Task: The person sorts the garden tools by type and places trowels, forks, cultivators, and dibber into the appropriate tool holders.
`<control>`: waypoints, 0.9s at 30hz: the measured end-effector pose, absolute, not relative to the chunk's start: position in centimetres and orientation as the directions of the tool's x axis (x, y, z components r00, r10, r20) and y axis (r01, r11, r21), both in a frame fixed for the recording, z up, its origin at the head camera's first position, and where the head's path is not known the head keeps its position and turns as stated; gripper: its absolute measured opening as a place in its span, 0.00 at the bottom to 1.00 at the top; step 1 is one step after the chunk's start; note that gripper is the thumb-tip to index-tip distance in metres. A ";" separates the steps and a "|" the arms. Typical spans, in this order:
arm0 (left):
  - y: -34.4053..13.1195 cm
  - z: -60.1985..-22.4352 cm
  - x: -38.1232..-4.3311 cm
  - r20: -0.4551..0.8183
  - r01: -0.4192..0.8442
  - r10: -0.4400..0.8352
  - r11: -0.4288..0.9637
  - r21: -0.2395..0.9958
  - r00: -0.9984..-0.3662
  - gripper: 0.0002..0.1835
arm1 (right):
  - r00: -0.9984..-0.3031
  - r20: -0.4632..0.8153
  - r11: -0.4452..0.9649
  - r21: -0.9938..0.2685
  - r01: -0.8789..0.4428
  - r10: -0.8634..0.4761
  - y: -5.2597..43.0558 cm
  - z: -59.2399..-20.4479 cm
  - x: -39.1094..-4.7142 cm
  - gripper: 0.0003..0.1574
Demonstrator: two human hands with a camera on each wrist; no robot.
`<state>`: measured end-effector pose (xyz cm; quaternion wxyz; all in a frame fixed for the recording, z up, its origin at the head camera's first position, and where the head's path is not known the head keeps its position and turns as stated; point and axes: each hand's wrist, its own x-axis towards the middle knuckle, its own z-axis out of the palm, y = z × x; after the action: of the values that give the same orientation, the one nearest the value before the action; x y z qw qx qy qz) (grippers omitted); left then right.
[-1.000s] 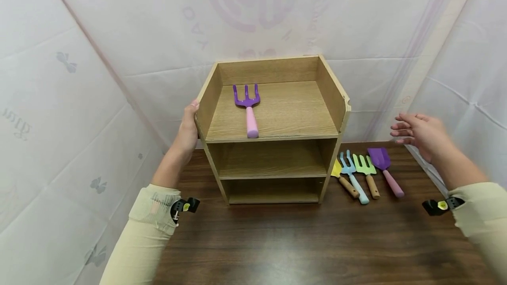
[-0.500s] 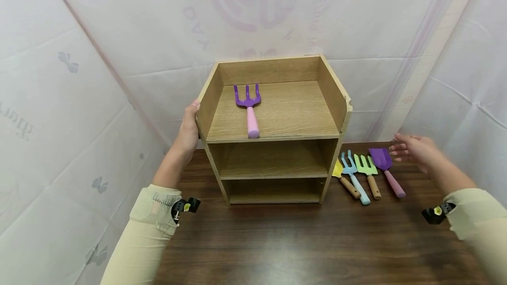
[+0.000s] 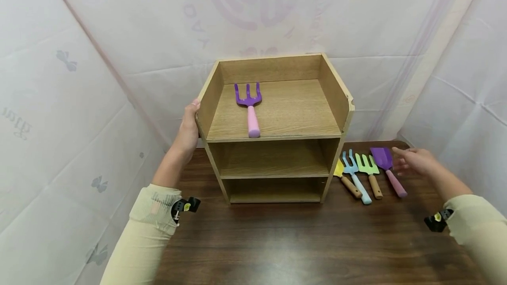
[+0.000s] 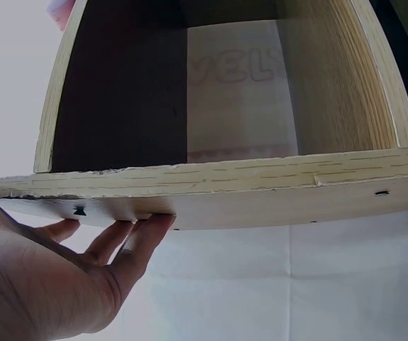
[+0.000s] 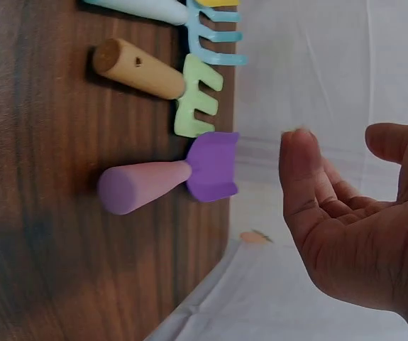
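The purple trowel (image 5: 181,171) lies on the desk (image 3: 257,241) to the right of the wooden shelf (image 3: 297,109), just beside the green fork (image 5: 188,106). It looks light, stiff and hardly fragile; its smooth pink handle (image 5: 143,186), perhaps slippery, seems the best place to take hold. Its long axis runs front to back, the blade (image 5: 214,167) aimed slightly left at the white sheet (image 3: 356,21) behind. The right hand's grip (image 3: 417,162), near the blade, is fairly wide and holds nothing. The left hand's grip (image 3: 186,133) holds the shelf's left side; a purple fork (image 3: 252,118) rests on top.
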<state>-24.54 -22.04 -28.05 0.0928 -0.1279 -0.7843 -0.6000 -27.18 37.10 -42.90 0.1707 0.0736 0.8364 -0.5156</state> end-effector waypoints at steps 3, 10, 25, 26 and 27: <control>-21.9 -28.0 -24.6 0.300 0.316 0.103 0.244 0.917 -0.948 0.31 | -0.918 -0.389 0.476 -0.822 0.312 -0.071 37.7 -43.6 -27.0 0.59; -22.1 -28.1 -24.5 0.280 0.290 0.073 0.251 0.924 -0.957 0.31 | -0.887 -0.451 0.624 -0.724 0.295 -0.104 38.5 -45.3 -27.2 0.59; -22.2 -28.3 -24.6 0.268 0.279 0.075 0.240 0.930 -0.960 0.31 | -0.832 -0.543 0.667 -0.663 0.340 -0.116 38.4 -47.4 -26.0 0.39; -22.2 -28.3 -24.6 0.269 0.279 0.075 0.240 0.930 -0.960 0.31 | -0.829 -0.548 0.671 -0.658 0.342 -0.114 38.4 -47.5 -26.0 0.41; -22.3 -28.3 -24.6 0.271 0.282 0.077 0.240 0.929 -0.959 0.31 | -0.834 -0.541 0.684 -0.649 0.334 -0.106 38.4 -47.4 -26.0 0.46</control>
<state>-24.64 -22.26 -28.26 0.0847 -0.1145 -0.7827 -0.6059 -26.01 38.43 -47.42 0.2805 0.0650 0.8737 -0.3920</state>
